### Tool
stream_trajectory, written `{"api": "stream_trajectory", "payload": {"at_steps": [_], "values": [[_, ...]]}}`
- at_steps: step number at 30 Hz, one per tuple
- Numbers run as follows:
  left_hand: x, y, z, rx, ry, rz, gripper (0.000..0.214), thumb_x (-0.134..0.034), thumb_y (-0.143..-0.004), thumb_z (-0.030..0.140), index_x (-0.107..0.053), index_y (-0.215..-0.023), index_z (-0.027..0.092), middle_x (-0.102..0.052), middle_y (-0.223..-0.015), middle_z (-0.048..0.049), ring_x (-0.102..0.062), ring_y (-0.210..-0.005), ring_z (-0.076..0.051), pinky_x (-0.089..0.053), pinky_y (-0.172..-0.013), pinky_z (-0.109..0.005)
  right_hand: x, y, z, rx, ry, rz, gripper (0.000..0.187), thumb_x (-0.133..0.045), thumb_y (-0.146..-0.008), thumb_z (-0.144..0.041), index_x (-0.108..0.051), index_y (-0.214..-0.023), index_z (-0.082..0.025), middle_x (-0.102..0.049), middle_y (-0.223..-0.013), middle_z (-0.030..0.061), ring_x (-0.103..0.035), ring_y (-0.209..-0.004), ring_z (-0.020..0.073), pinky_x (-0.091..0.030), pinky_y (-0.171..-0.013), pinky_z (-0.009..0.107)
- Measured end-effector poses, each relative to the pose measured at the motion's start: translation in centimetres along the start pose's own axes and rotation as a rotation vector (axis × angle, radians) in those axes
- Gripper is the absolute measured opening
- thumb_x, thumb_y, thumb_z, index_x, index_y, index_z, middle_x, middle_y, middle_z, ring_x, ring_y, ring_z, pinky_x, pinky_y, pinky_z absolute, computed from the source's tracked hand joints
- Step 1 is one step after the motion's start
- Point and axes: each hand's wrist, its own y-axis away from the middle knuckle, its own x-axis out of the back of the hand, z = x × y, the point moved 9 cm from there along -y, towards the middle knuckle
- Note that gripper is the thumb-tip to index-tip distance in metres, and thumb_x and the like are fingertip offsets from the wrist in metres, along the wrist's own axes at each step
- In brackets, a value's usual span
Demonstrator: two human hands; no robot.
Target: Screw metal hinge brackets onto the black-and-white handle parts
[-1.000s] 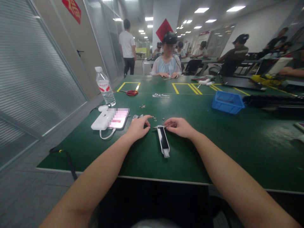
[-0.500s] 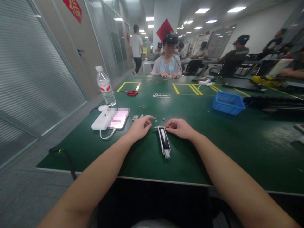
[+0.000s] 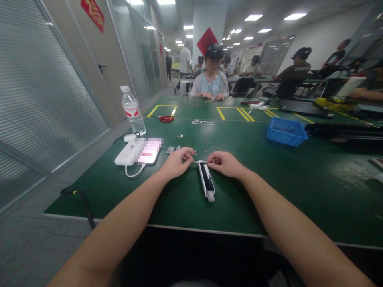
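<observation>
On the green table lies a long, narrow white piece with a glossy black face [image 3: 206,178], its grey tab pointing towards me. A thin metal rod [image 3: 195,162] sticks out to the left at its far end. My left hand [image 3: 178,162] has its thumb and fingertips closed at the rod's left tip. On the other side, my right hand [image 3: 226,163] pinches at the right end of the same far edge; what its fingertips hold is mostly covered. Small metal nuts or rings [image 3: 206,151] and grey metal brackets [image 3: 170,150] lie just beyond my hands.
To the left are a white power bank [image 3: 124,156], a cabled phone [image 3: 151,149] and a water bottle [image 3: 131,113]. Red-handled scissors [image 3: 166,118] and small metal parts [image 3: 202,122] lie farther off. A blue bin [image 3: 286,131] stands right. A person [image 3: 211,81] sits opposite.
My left thumb and fingertips have come together at the rod's left tip, where there was a gap before. My right hand and the white piece stay nearly in place.
</observation>
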Motion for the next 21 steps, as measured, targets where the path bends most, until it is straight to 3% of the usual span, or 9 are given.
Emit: {"api": "stream_trajectory", "payload": {"at_steps": [21], "values": [[-0.58,0.03,0.05,-0.008,0.086,-0.043,0.020,-0.055,-0.079,0.008,-0.060,-0.098,0.014,-0.069,-0.089,-0.0050,-0.066,-0.083,-0.014,-0.054,-0.081,-0.033,-0.12,-0.03,-0.13,0.004,0.006,-0.004,0.009,-0.060,-0.076,-0.025,-0.061,-0.079,-0.016,-0.059,-0.065,-0.0006,-0.055,-0.060,0.0114,-0.046,-0.061,0.026]]}}
